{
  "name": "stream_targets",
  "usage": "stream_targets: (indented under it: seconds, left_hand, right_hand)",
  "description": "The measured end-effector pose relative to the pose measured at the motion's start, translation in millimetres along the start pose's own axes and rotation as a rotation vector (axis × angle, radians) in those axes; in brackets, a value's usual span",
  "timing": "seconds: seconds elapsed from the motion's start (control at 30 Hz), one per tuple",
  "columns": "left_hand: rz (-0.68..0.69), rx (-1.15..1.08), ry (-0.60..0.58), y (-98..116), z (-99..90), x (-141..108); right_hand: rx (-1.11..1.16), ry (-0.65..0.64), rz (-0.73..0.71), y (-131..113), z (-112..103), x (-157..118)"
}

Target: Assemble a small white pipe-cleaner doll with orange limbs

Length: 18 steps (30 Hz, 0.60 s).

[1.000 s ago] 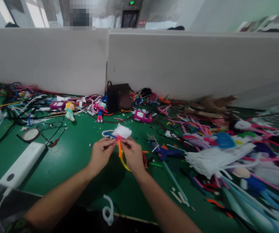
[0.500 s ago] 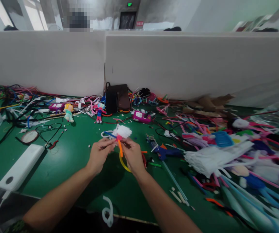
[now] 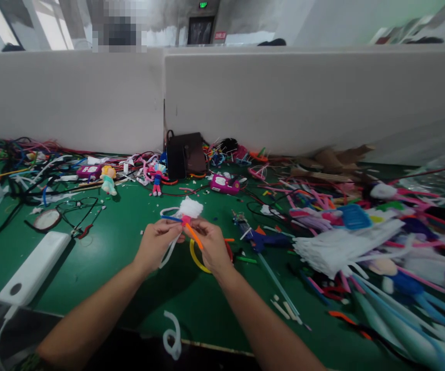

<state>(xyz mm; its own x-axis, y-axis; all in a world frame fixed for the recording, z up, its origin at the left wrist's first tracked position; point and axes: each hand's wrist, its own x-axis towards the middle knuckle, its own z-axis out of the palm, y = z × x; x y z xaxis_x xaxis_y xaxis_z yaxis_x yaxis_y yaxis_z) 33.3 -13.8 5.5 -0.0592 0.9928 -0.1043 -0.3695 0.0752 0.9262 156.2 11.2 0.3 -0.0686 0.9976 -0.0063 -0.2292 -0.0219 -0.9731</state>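
Both hands pinch a small figure of pipe cleaners (image 3: 185, 220) just above the table. It has a bushy white top (image 3: 190, 207), a pink middle, a blue strip (image 3: 172, 218) to the left and an orange strip (image 3: 194, 236) slanting down right. My left hand (image 3: 155, 243) is closed on its left side, where a white strip (image 3: 169, 252) loops below the fingers. My right hand (image 3: 210, 241) is closed on the right side, near the orange strip. Fingertips hide part of the pink middle. Under my right hand lies a yellow curved strip (image 3: 198, 257).
To the right lie a blue glue gun (image 3: 263, 239) with a clear stick, and a bundle of white pipe cleaners (image 3: 334, 248). A white power bank (image 3: 34, 268) and pliers (image 3: 85, 230) are at left. Small dolls (image 3: 108, 180) and a brown bag (image 3: 196, 154) stand at the back.
The figure has turned in my fingers: the orange strip now slants to the right, and a white strip shows below my left hand. Both hands stay nearly in place.
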Motion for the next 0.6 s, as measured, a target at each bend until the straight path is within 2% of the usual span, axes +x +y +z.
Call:
stream_targets:
  seconds: [0.17,0.37,0.43,0.6]
  left_hand:
    - [0.040,0.098,0.030,-0.5,-1.6,1.6]
    - [0.140,0.173,0.097,-2.4,-4.4,4.9]
    - [0.088,0.067,0.120,-1.4,-4.0,6.2]
    - [-0.222,-0.279,0.110,4.6,-1.1,9.3]
  right_hand:
    - [-0.025,0.037,0.006,-1.3,1.1,-0.6]
    - [0.049,-0.026,0.071,1.4,0.0,-0.8]
    - [0.079,-0.067,0.080,1.8,-0.8,0.4]
    - [0.073,-0.119,0.028,1.9,-2.3,2.8]
